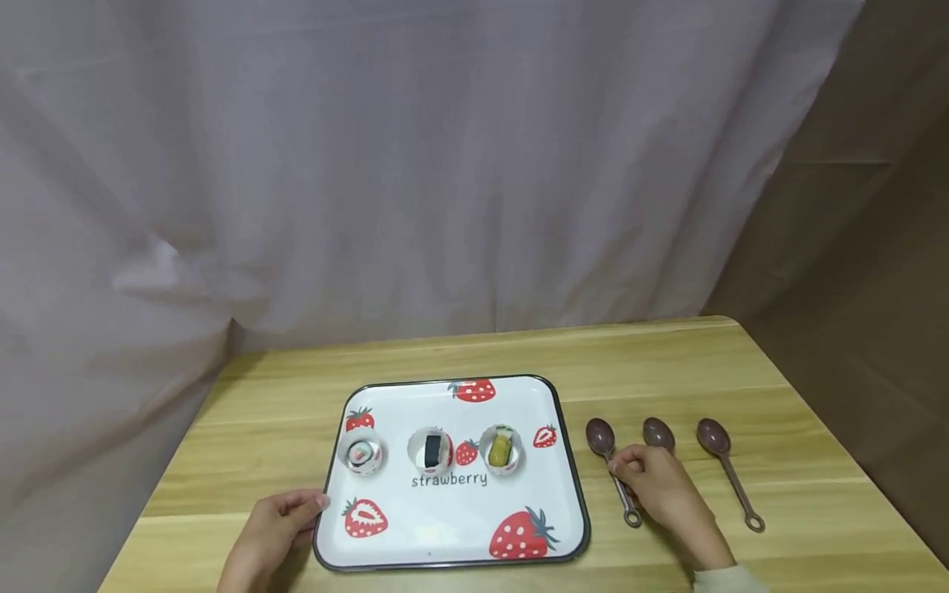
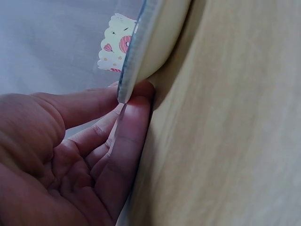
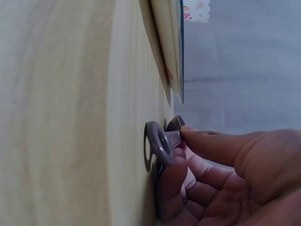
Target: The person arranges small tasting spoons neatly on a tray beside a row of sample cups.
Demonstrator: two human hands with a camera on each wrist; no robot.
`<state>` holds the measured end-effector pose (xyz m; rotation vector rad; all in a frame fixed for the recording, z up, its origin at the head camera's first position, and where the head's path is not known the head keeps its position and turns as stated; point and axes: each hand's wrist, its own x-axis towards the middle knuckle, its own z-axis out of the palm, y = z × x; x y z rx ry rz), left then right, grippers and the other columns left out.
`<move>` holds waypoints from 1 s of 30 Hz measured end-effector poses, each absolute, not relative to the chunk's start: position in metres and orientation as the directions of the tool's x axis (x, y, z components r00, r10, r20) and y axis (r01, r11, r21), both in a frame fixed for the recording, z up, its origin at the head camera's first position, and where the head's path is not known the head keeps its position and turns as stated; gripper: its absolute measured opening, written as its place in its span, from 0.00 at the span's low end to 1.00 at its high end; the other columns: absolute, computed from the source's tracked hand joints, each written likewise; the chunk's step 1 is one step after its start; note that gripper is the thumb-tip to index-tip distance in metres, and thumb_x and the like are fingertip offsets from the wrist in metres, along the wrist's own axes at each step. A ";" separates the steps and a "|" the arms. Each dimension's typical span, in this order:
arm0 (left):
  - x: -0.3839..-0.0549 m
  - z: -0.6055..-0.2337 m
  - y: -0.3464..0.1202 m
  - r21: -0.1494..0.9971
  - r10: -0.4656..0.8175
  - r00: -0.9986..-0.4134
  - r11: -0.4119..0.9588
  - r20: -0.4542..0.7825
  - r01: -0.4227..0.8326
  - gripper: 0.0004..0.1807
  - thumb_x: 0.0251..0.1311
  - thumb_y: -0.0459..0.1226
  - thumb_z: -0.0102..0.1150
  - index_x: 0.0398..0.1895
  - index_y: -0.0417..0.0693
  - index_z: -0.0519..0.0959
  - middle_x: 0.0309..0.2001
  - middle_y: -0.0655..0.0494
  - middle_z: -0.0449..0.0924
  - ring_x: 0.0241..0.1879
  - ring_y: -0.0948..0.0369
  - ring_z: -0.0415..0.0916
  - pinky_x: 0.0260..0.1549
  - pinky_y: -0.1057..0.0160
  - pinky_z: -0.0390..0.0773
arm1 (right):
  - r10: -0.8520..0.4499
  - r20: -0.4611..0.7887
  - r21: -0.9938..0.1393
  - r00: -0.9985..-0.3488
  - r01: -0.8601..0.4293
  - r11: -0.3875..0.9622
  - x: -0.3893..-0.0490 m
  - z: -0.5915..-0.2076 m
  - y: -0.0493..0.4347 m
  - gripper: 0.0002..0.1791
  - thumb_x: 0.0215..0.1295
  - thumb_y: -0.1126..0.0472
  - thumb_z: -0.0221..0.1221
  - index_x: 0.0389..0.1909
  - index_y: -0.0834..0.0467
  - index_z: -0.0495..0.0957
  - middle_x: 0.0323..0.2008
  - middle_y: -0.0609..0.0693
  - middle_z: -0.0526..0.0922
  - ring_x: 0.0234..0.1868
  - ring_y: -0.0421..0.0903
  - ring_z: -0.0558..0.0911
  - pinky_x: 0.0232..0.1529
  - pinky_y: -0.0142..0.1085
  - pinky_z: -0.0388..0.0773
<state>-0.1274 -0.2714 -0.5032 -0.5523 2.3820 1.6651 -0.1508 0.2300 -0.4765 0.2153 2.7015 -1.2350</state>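
My left hand pinches the left rim of a white strawberry-print tray, thumb above and fingers beneath, as the left wrist view shows. With thumb and fingers, my right hand pinches the handle of the leftmost brown spoon, just right of the tray. That spoon's ring end is close to the tabletop in the right wrist view. A middle spoon is partly hidden behind the right hand, and a third spoon lies farther right.
Three small paper cups stand in a row on the tray, holding a sushi roll piece, a black-wrapped piece and a yellow-green piece. The wooden table ends at a grey curtain behind.
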 end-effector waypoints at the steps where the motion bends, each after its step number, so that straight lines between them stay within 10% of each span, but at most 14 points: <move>1: -0.128 -0.503 -0.271 0.866 -0.189 -0.915 0.303 -0.355 -0.399 0.17 0.75 0.32 0.61 0.55 0.22 0.81 0.44 0.43 0.87 0.42 0.58 0.84 0.40 0.59 0.89 | 0.069 -0.211 -0.741 -0.975 0.206 0.639 -0.151 -0.477 0.231 0.10 0.76 0.65 0.59 0.45 0.68 0.85 0.26 0.50 0.79 0.27 0.45 0.76 0.24 0.34 0.75; 30: -0.131 -0.498 -0.274 0.863 -0.182 -0.923 0.330 -0.339 -0.382 0.18 0.74 0.33 0.61 0.55 0.23 0.81 0.45 0.42 0.88 0.42 0.58 0.84 0.38 0.61 0.88 | 0.038 -0.156 -0.759 -0.987 0.144 0.635 -0.153 -0.476 0.228 0.08 0.75 0.64 0.61 0.44 0.65 0.87 0.39 0.53 0.88 0.39 0.44 0.80 0.43 0.37 0.76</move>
